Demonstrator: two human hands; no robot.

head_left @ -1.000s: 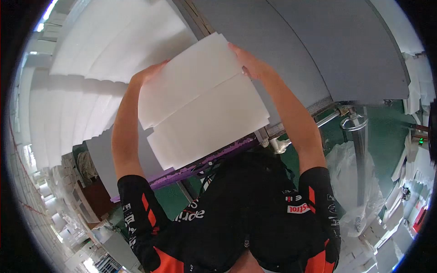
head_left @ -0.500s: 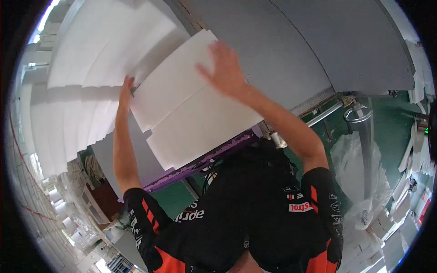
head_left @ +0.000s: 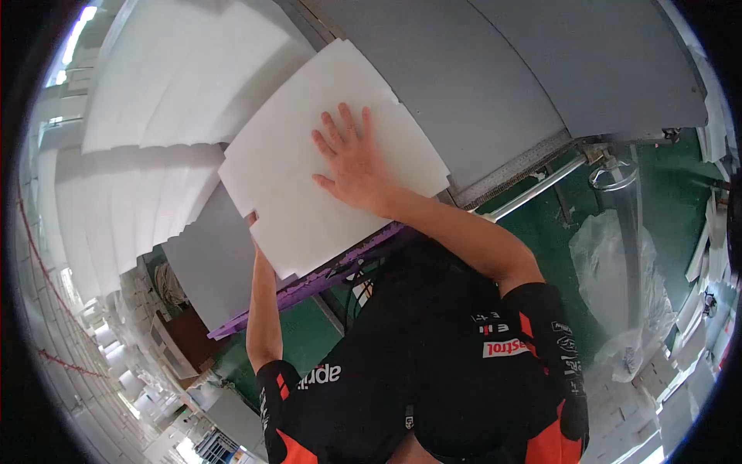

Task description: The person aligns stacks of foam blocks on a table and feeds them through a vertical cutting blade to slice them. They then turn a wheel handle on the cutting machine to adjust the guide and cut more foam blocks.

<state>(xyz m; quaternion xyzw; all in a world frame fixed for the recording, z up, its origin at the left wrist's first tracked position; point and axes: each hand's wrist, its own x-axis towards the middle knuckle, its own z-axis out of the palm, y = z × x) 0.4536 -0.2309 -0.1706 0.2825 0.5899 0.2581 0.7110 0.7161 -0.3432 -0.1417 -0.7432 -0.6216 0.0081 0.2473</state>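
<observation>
A white foam-like sheet (head_left: 301,224) with notched edges lies at a slant on the grey work surface. My right hand (head_left: 357,166) rests palm down on its middle, fingers spread. At the sheet's near-left edge, my left hand (head_left: 253,224) reaches up from below to the small notch. Most of its fingers are hidden under the sheet, so I cannot tell how they are closed. A pile of similar white sheets (head_left: 185,77) stands just past the sheet's upper left side, with another stack of white sheets (head_left: 131,201) below it.
A purple edge rail (head_left: 309,288) runs along the near side of the table. Grey panels (head_left: 464,77) extend to the upper right. Beyond the metal bar (head_left: 541,185), a clear plastic bag (head_left: 618,271) hangs over the green floor (head_left: 672,201).
My left hand has gone from the sheet's far-left edge down to its near-left notch. My right hand has come down flat on the sheet. The line across the sheet no longer shows.
</observation>
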